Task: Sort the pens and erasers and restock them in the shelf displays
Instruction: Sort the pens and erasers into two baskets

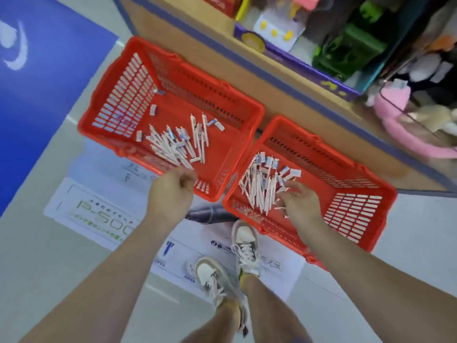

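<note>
Both hands are down among the stock. The left hand (173,189) is curled at the near rim of the left basket (123,100), touching the end of its pen heap (170,147); I cannot tell whether it holds anything. The right hand (300,206) reaches into the right basket (351,214), fingers loosely spread over the pens (257,191) and grasping nothing. Erasers (268,162) lie mixed in beside them. Sorting looks unfinished, with both floor baskets mixed. Next, each hand needs a firm pinch on one kind only, before anything goes to the shelf (272,78).
</note>
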A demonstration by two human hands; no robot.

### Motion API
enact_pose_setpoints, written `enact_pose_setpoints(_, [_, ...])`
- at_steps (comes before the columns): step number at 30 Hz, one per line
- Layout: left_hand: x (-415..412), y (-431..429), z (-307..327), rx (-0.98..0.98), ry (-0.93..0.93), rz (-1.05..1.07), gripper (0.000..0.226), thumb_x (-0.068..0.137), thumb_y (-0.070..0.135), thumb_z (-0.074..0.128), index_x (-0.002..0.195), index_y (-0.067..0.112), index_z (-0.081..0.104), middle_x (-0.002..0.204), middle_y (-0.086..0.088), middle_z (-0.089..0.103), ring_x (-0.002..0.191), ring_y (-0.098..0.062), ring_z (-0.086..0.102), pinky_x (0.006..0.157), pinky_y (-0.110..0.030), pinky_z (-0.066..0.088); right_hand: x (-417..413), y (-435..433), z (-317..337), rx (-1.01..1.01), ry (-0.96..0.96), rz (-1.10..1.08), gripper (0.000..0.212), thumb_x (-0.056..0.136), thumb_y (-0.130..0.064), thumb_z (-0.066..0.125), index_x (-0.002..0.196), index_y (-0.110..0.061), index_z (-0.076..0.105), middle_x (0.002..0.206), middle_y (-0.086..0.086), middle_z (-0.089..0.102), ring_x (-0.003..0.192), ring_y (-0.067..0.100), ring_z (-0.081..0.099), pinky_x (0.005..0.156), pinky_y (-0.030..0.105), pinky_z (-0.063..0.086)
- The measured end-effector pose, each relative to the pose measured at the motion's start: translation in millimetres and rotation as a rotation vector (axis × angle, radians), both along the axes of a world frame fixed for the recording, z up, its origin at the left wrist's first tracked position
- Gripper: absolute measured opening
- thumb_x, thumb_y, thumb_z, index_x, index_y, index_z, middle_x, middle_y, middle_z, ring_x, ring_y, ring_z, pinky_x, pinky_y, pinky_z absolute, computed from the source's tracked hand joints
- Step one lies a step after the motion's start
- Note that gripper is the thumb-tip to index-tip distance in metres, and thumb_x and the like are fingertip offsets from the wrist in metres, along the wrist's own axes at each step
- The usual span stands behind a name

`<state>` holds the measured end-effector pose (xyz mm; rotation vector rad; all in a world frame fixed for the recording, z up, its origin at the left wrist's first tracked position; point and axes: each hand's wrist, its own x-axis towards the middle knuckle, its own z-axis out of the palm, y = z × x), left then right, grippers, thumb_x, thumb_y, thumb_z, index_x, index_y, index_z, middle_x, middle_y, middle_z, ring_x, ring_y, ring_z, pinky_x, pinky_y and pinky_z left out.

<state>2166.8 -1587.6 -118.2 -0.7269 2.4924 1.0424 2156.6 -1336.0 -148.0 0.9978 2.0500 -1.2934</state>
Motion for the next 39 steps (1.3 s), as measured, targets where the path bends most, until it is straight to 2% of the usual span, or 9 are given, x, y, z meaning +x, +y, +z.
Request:
enact_pose_setpoints(4, [-41,59,-38,0.008,0.091,-0.253,0.024,0.083,0.005,0.052,0.091,0.019,0.071,0.087,-0.003,0.073,0.079,-0.024,0.066,0.072,-0.027,0.045,-12,35,-43,0.146,0.042,-0.030,0.022,0.082,-0.008,0.060,0.088,-0.029,0.061,0.080,0.008,0.070,0.070,0.034,0.068,0.064,0.047,0.054])
enact_pose_setpoints(7, [-56,104,-80,0.107,0.067,-0.390,0.028,0.084,0.006,0.051,0.099,0.018,0.071,0.098,-0.003,0.073,0.089,-0.022,0.067,0.079,-0.021,0.043,-18,53,-81,0.194,0.053,-0.085,0.025,0.082,-0.004,0.058,0.099,-0.022,0.063,0.084,0.011,0.071,0.068,0.030,0.066,0.057,0.037,0.050])
enact_pose_setpoints(10, [-61,143,-135,0.208,-0.067,-0.482,0.034,0.087,0.005,0.046,0.113,0.014,0.065,0.116,-0.009,0.067,0.109,-0.026,0.061,0.093,-0.026,0.044,-18,66,-131,0.276,0.074,-0.083,0.023,0.079,-0.010,0.061,0.093,-0.027,0.064,0.090,0.011,0.073,0.080,0.031,0.070,0.070,0.044,0.056])
enact_pose_setpoints(13, [-54,166,-197,0.199,-0.230,-0.585,0.040,0.086,0.006,0.046,0.125,0.009,0.054,0.125,-0.015,0.060,0.118,-0.030,0.054,0.098,-0.031,0.042,-16,73,-185,0.346,0.058,0.013,0.023,0.082,-0.011,0.064,0.105,-0.012,0.068,0.099,0.007,0.073,0.084,0.025,0.069,0.072,0.030,0.051])
enact_pose_setpoints(16, [-47,179,-258,0.090,-0.348,-0.509,0.035,0.086,0.014,0.051,0.119,0.004,0.052,0.122,-0.018,0.058,0.116,-0.034,0.055,0.095,-0.035,0.047,-12,76,-224,0.393,-0.007,0.189,0.024,0.085,-0.015,0.064,0.108,-0.007,0.068,0.106,0.011,0.071,0.095,0.024,0.067,0.073,0.024,0.046])
enact_pose_setpoints(21, [-46,196,-340,-0.183,-0.449,-0.334,0.052,0.090,0.019,0.053,0.137,0.005,0.035,0.141,-0.019,0.040,0.127,-0.037,0.044,0.102,-0.047,0.040,12,81,-283,0.346,-0.071,0.318,0.017,0.085,-0.019,0.063,0.101,-0.013,0.063,0.094,0.011,0.070,0.084,0.028,0.067,0.066,0.027,0.049])
enact_pose_setpoints(24, [-47,200,-349,-0.206,-0.393,-0.335,0.045,0.090,0.022,0.054,0.130,0.005,0.040,0.135,-0.017,0.049,0.122,-0.036,0.050,0.098,-0.044,0.043,15,79,-302,0.462,-0.079,0.541,0.029,0.084,-0.029,0.064,0.109,-0.014,0.060,0.107,0.013,0.068,0.102,0.031,0.063,0.077,0.031,0.046])
enact_pose_setpoints(30, [-62,200,-354,-0.231,-0.298,-0.563,0.033,0.089,0.017,0.057,0.119,0.004,0.058,0.124,-0.013,0.061,0.113,-0.028,0.060,0.088,-0.035,0.049,2,83,-313,0.518,-0.111,0.705,0.049,0.079,-0.044,0.070,0.111,-0.009,0.058,0.113,0.015,0.065,0.107,0.029,0.062,0.081,0.032,0.048])
enact_pose_setpoints(39, [-72,203,-332,-0.277,-0.304,-0.715,0.031,0.089,0.007,0.049,0.118,0.000,0.057,0.126,-0.016,0.059,0.116,-0.030,0.057,0.089,-0.033,0.048,-3,96,-316,0.266,-0.146,0.756,0.028,0.082,-0.031,0.069,0.088,-0.003,0.070,0.072,0.008,0.058,0.070,0.017,0.053,0.054,0.022,0.033])
